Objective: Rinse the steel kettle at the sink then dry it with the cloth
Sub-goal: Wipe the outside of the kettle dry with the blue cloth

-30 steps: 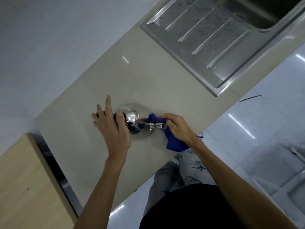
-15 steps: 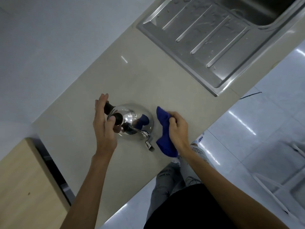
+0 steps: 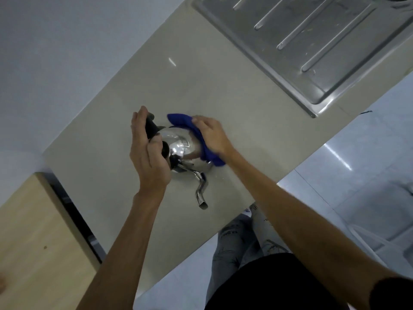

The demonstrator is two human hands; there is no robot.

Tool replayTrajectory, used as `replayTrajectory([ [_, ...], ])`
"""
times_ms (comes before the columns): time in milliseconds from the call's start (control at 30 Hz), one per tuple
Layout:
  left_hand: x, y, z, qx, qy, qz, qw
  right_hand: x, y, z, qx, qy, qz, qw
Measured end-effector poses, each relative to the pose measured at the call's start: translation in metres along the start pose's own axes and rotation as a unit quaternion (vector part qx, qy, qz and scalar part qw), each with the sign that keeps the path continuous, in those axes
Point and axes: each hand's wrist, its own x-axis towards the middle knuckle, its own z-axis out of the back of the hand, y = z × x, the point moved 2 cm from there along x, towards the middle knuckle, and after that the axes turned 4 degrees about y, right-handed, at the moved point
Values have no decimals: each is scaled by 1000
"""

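The steel kettle stands on the beige counter, its curved spout pointing toward me. My left hand is wrapped around the kettle's black handle on top. A blue cloth lies pressed against the kettle's far and right side under my right hand. The lid knob is partly hidden by my left hand.
The steel sink's ribbed drainboard fills the upper right of the counter. A wooden surface sits at the lower left, past a dark gap. The counter's front edge runs just in front of the spout, with white floor tiles beyond.
My right hand moved the blue cloth from beside the spout onto the kettle's far right side. The kettle turned, so the spout now points more toward me. My left hand stays on the handle.
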Motion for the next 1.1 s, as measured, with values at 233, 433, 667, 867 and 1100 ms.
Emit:
replayTrajectory([
  [233,-4,-5,-3,73,-11,15,997,-56,38,-14,-77,17,122,989],
  [433,-5,-10,-3,82,-6,32,996,-17,39,-2,-85,48,76,992],
  [667,-3,-9,1,74,42,-1,996,-50,37,-8,-77,-24,167,983],
  [867,7,0,6,68,93,-35,993,10,28,14,-87,88,20,992],
  [1100,10,-3,4,91,136,-119,979,6,17,19,-36,52,57,996],
])
